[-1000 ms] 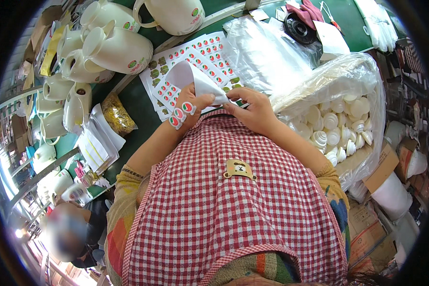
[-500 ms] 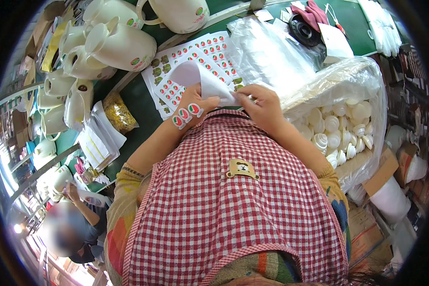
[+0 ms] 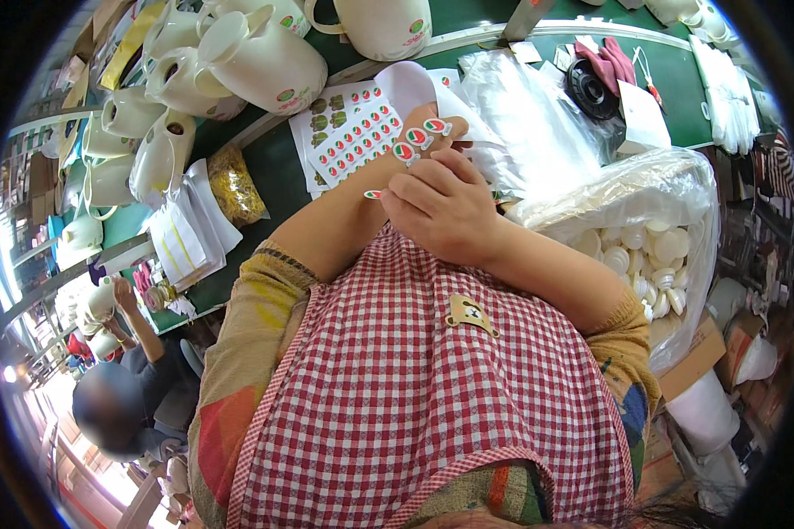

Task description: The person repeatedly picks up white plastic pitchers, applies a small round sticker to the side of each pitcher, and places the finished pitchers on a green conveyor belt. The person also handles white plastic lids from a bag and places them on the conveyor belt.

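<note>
My left hand is closed on a curled white sticker sheet, holding it above the green table. Three oval red-and-green stickers are stuck in a row across the back of this hand and wrist. My right hand lies over the left wrist with its fingers bent together. From its fingertips pokes a single small oval sticker, beside my left forearm. Beneath my left arm, printed sticker sheets with rows of red-and-green and dark olive marks lie spread out.
Cream jugs crowd the far left. A bag of yellow bits lies by stacked papers. Clear plastic bags and a black reel sit far right. A lined box holds white lids. Another person works at lower left.
My right hand has moved left, from the sheet to over my left wrist, and a loose sticker now shows at its fingertips. My left hand, with the sheet, has shifted up and right.
</note>
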`<action>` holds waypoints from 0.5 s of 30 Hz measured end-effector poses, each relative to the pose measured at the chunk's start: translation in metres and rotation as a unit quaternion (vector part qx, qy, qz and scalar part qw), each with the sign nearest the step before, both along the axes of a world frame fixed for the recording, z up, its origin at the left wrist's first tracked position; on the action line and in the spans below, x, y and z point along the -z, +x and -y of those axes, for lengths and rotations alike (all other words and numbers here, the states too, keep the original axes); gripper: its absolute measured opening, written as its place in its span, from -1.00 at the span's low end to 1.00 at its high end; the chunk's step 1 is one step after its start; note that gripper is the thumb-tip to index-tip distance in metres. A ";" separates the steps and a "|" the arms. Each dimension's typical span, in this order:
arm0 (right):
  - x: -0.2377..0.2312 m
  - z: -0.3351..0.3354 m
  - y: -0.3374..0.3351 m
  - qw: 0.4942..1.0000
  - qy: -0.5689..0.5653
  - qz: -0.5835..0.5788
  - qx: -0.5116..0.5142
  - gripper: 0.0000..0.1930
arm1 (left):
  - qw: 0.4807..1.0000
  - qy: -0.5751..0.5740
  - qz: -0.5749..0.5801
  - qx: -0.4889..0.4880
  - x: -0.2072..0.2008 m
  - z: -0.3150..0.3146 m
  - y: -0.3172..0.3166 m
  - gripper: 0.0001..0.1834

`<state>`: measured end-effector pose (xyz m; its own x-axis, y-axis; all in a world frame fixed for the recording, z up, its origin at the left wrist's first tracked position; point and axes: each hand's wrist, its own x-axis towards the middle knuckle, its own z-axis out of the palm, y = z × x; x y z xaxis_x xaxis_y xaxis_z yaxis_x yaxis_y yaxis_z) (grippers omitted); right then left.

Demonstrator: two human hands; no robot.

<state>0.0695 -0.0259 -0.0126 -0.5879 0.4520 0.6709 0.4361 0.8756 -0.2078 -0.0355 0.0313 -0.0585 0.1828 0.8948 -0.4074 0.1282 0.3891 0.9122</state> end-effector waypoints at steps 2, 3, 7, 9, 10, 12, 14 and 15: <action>0.006 0.002 -0.002 0.998 -0.001 0.058 0.007 -0.81 | 1.000 -0.011 0.009 -0.002 0.004 -0.002 0.001 -0.62; 0.005 0.005 -0.001 0.999 -0.031 0.043 -0.002 -0.81 | 1.000 -0.021 0.019 -0.005 0.006 -0.002 0.001 -0.62; 0.001 0.001 0.031 0.988 -0.144 -0.048 0.019 -0.82 | 0.988 -0.067 0.134 -0.025 0.024 -0.002 -0.013 -0.61; 0.008 -0.011 0.061 0.969 -0.185 -0.124 0.109 -0.86 | 0.966 -0.067 0.243 -0.051 0.031 0.007 -0.023 -0.54; 0.018 -0.012 0.069 0.947 -0.250 -0.148 0.138 -0.84 | 0.965 -0.071 0.250 -0.044 0.032 0.009 -0.032 -0.47; 0.037 -0.008 0.079 0.883 -0.374 -0.202 0.198 -0.80 | 0.964 -0.075 0.253 -0.044 0.019 0.017 -0.032 -0.38; 0.037 0.002 0.074 0.834 -0.472 -0.213 0.187 -0.74 | 0.963 -0.027 0.267 -0.005 0.018 0.024 -0.034 -0.42; 0.035 0.004 0.072 0.821 -0.497 -0.213 0.183 -0.73 | 0.962 0.022 0.270 0.028 0.019 0.028 -0.036 -0.48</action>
<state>0.1410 -0.0302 -0.0472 -0.0975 0.9949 -0.0268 0.3347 0.0074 -0.9423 -0.0712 0.0028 -0.0772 0.4060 0.8915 -0.2010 -0.3498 0.3548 0.8670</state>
